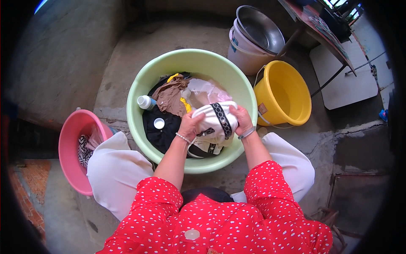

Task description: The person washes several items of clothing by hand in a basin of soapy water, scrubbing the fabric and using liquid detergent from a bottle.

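Note:
Both my hands grip a white garment with black patterned trim [206, 122] above a large pale-green plastic tub [190, 165]. My left hand [189, 125] has its left edge, and my right hand [242, 120] has its right edge. The garment's lower part hangs into the tub. Inside the tub, a brown cloth [171, 96] lies over black fabric [160, 135], and a pale pink cloth [211, 90] sits in cloudy water. A white-capped bottle [146, 102] leans at the tub's left wall. A small white round cap or cup [159, 123] rests on the black fabric.
On the left stands a pink bucket [67, 152] holding patterned cloth [84, 150]. To the right is a yellow bucket [282, 92] with water in it. Behind it, a metal basin [261, 30] sits on a white bucket [242, 57]. A table [320, 27] overhangs at the upper right.

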{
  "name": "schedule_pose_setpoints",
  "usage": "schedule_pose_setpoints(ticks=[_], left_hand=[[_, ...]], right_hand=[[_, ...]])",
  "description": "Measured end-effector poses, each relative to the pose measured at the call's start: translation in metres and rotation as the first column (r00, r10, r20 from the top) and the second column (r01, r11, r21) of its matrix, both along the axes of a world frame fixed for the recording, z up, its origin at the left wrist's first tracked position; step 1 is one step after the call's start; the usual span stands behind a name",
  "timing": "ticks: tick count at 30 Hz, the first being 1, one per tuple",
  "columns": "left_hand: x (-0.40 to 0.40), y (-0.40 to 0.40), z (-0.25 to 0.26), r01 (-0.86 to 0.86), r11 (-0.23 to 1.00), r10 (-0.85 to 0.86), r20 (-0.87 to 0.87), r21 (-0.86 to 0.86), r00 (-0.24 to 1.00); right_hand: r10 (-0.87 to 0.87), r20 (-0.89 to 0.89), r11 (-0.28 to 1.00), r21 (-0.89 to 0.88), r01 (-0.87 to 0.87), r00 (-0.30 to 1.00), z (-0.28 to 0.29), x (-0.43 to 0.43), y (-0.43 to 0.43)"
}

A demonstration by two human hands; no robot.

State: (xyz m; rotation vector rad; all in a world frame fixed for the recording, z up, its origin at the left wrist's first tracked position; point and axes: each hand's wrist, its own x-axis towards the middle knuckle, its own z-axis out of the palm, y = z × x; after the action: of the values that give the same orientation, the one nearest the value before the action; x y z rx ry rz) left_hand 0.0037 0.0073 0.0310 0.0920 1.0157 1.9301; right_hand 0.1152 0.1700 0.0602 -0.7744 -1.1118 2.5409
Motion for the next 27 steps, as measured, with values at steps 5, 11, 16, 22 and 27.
schedule_pose_setpoints(ticks=[5,11,16,22,27], left_hand=[[0.004,0.017,-0.016,-0.189,0.979,0.155,0.327,0.074,0.932],[0.015,0.01,-0.035,-0.167,0.965,0.037,0.52,0.204,0.853],[0.03,0.033,0.002,-0.159,0.985,0.173,0.449,-0.068,0.877],[0.013,0.02,-0.044,-0.102,0.993,0.062,0.451,0.066,0.891],[0.039,0.039,0.0,-0.145,0.986,0.165,0.472,-0.078,0.866]], right_hand=[[-0.183,-0.012,0.875,0.454,0.169,0.983,-0.006,-0.014,-0.03],[-0.099,0.284,-0.173,0.939,-0.298,0.954,0.033,-0.031,-0.119],[-0.284,0.31,-0.18,0.912,-0.368,0.907,0.013,-0.042,-0.066],[-0.038,0.133,-0.293,0.946,-0.138,0.99,0.03,-0.025,-0.115],[-0.248,0.224,-0.432,0.846,-0.315,0.942,0.004,-0.035,-0.067]])
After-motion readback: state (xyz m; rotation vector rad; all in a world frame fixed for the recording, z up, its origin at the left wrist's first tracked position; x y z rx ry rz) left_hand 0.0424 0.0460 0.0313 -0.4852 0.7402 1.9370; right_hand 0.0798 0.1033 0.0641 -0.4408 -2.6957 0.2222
